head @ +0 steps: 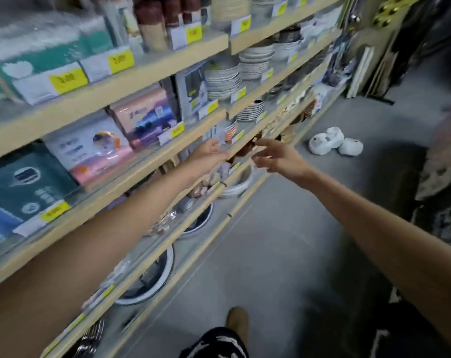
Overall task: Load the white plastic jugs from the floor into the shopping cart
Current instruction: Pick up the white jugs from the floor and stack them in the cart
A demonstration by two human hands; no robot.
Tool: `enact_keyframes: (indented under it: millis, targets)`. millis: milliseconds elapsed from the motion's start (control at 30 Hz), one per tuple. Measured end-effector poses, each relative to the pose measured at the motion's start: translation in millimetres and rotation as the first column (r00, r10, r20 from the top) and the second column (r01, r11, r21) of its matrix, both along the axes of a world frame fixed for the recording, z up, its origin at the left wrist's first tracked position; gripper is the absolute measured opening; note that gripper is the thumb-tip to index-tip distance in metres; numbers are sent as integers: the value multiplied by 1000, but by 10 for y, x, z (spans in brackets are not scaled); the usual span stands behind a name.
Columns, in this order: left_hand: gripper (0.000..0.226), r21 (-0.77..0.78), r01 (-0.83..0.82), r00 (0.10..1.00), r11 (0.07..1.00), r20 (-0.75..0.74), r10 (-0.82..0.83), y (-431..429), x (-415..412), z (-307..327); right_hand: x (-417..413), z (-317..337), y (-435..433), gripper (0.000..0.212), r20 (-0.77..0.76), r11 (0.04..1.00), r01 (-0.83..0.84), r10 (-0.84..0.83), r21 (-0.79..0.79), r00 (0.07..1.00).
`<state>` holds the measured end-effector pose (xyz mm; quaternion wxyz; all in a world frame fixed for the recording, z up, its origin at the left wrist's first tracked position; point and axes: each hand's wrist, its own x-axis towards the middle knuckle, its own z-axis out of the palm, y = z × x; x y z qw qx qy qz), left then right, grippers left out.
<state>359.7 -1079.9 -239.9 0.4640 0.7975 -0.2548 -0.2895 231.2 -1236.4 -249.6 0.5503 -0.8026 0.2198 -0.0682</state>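
Two bare forearms stretch forward from the lower corners. The left hand [208,153] and right hand [278,158] have loosely spread fingers and hold nothing. The white plastic jugs [333,144] lie clustered right of centre, well beyond both hands, on the grey tiled floor [270,254]. The next move is probably to step closer, crouch and take one by its handle. Pale wooden shelves [115,89] of stacked plates [223,81] fill the left. No cart shows.

I count three white jugs [320,144] on the floor, rough because of blur. Two hands: left hand [208,153], right hand [276,157]. One shoe [237,319]. Three round white-rimmed basins [146,277] on the low shelves. Yellow price tags [68,80]: many, too smeared to count.
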Motion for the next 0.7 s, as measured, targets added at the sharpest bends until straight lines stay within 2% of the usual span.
enact_keyframes:
  millis: [167, 433, 700]
  targets:
    - [57, 13, 161, 987, 987, -27, -160, -1376, 60, 24, -233, -54, -1054, 40, -52, 988, 156, -156, -5, 986]
    - [59, 25, 367, 927, 930, -84, -364, -3308, -133, -217, -619, -390, -2660, 41, -73, 921, 383, -378, 72, 923]
    - [62, 130, 438, 897, 890, -136, -421, -5352, -156, -522, -758, -713, -4582, 48, -131, 877, 471, -458, 94, 879]
